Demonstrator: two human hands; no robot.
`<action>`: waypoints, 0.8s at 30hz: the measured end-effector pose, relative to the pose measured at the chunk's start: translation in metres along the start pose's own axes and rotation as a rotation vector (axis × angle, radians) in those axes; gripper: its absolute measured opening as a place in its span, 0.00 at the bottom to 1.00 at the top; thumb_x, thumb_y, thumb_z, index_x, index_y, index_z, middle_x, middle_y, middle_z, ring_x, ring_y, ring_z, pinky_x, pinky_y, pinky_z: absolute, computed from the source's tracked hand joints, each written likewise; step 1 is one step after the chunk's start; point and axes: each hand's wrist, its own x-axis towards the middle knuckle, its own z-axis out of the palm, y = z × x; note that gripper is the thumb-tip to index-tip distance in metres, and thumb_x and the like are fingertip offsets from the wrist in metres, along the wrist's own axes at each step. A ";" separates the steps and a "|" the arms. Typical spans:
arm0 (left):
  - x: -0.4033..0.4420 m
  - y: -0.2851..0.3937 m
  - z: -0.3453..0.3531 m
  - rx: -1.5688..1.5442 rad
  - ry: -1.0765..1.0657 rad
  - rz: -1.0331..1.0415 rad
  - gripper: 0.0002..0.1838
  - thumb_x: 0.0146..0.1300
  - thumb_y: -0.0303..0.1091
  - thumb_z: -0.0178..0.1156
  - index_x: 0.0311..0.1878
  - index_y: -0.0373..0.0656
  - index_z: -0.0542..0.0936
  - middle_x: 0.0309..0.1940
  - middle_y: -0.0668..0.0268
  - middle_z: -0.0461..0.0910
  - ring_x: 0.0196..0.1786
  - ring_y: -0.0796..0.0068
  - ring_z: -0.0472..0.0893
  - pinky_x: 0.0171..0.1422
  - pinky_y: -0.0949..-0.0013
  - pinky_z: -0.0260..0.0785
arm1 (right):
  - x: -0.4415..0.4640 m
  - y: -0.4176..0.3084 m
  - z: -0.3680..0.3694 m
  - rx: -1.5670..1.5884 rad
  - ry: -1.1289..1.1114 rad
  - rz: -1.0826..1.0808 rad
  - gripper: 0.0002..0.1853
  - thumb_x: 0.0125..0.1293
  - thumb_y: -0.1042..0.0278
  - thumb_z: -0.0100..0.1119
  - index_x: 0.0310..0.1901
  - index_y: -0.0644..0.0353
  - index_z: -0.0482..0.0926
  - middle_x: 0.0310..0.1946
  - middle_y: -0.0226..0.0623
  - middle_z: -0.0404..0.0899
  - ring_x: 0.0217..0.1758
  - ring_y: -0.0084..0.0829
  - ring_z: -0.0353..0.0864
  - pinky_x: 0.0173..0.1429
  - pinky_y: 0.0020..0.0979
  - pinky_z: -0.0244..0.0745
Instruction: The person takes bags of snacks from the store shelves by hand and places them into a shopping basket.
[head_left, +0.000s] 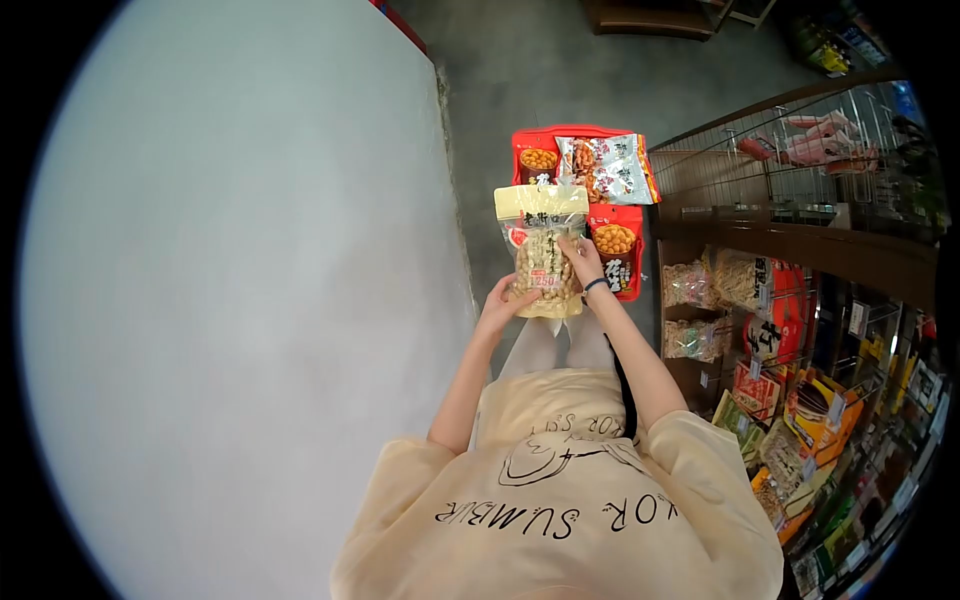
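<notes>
Both my hands hold a clear and cream bag of peanuts (540, 250), upright in front of my legs. My left hand (503, 302) grips its lower left side, with the fingers partly behind it. At the right edge, my right hand (584, 264) has its fingers closed on the bag and a dark band on the wrist. Beyond it, a silver-white snack bag (610, 168) and a red snack bag (538, 158) lie in what looks like a red basket (575, 130). Another red snack bag (617, 242) is just right of my right hand, partly covered.
A shelf unit (790, 225) with wire dividers and several packaged snacks (770, 340) runs along the right. On the left stands a plain white wall (250, 280). Grey floor (510, 70) stretches ahead to brown furniture (650, 18).
</notes>
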 end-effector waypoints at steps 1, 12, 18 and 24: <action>0.007 -0.002 -0.002 0.000 0.005 -0.008 0.33 0.42 0.32 0.65 0.51 0.35 0.62 0.39 0.63 0.74 0.41 0.77 0.73 0.47 0.75 0.63 | 0.003 -0.002 0.002 -0.041 0.001 -0.028 0.26 0.46 0.53 0.61 0.39 0.65 0.66 0.32 0.34 0.71 0.37 0.24 0.69 0.42 0.23 0.64; 0.054 -0.027 -0.014 -0.007 -0.074 -0.141 0.35 0.43 0.35 0.65 0.54 0.40 0.59 0.41 0.63 0.72 0.44 0.76 0.71 0.48 0.73 0.61 | 0.004 0.012 -0.002 -0.568 0.026 -0.263 0.56 0.34 0.55 0.68 0.60 0.62 0.40 0.51 0.54 0.54 0.55 0.46 0.56 0.59 0.35 0.53; 0.072 -0.052 -0.012 0.010 -0.069 -0.085 0.37 0.43 0.35 0.65 0.55 0.39 0.57 0.45 0.62 0.69 0.46 0.75 0.69 0.53 0.71 0.59 | 0.000 0.037 -0.006 -0.769 0.021 -0.324 0.49 0.36 0.58 0.66 0.61 0.50 0.47 0.56 0.57 0.44 0.56 0.51 0.53 0.58 0.36 0.54; 0.080 -0.048 -0.011 0.107 -0.001 0.050 0.38 0.45 0.36 0.64 0.56 0.37 0.53 0.43 0.61 0.69 0.46 0.74 0.70 0.47 0.72 0.63 | 0.008 0.043 0.002 -0.804 0.036 -0.378 0.47 0.39 0.61 0.64 0.61 0.51 0.47 0.60 0.54 0.37 0.59 0.51 0.50 0.60 0.36 0.52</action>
